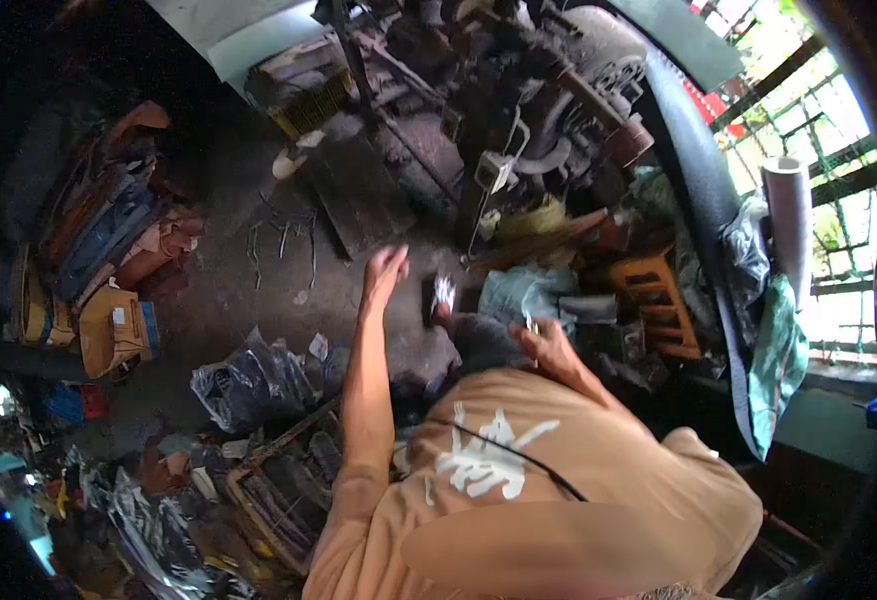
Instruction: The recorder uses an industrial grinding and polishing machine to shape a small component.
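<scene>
The left hand (388, 268) hung above the floor (220, 275), its fingers' grip unclear; the right hand (548, 345) pinched a small pale object (530, 325) near a teal plastic bag (523, 294).

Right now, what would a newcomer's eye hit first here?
The glaring barred window dominates the right edge, with a pale upright roll before it. A tan shirt with bold white print fills the lower centre. Just left of centre, the left hand is held out above the dark floor.
</scene>
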Demonstrator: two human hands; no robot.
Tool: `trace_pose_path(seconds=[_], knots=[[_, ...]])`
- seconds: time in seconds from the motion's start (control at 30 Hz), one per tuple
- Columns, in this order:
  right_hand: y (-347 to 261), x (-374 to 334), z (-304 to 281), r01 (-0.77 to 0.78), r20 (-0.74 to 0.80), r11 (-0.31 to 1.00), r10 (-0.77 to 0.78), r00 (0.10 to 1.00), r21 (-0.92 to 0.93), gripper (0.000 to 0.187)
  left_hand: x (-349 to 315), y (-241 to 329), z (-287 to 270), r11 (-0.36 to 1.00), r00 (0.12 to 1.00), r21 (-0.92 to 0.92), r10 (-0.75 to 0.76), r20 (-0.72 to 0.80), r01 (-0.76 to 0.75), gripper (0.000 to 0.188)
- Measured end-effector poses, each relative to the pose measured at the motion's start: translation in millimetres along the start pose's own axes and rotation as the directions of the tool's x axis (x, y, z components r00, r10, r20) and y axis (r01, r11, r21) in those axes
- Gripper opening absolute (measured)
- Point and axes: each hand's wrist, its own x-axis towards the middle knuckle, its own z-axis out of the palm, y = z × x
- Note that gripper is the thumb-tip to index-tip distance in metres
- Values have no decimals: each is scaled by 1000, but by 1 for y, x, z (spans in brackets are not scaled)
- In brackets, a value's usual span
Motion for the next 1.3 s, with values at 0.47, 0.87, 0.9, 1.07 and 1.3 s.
trace_pose_path(seconds=[0.47,0.87,0.9,1.07,1.3], knots=[[-93,220,52,-111,130,983,93,987,146,21,261,91,-12,485,761,602,526,378,-634,42],[-94,249,60,-224,-458,930,342,821,293,26,351,84,1,166,458,430,426,781,-888,36],[-92,251,68,-221,-467,906,380,798,360,26,349,88,0,165,430,399,419,800,-902,35],[-128,287,78,-212,-579,918,378,722,335,26,354,97,6,354,479,387,226,848,-852,33],[-209,351,62,-271,-608,941,338,718,204,31,356,95,9,278,381,269,528,759,-922,37]])
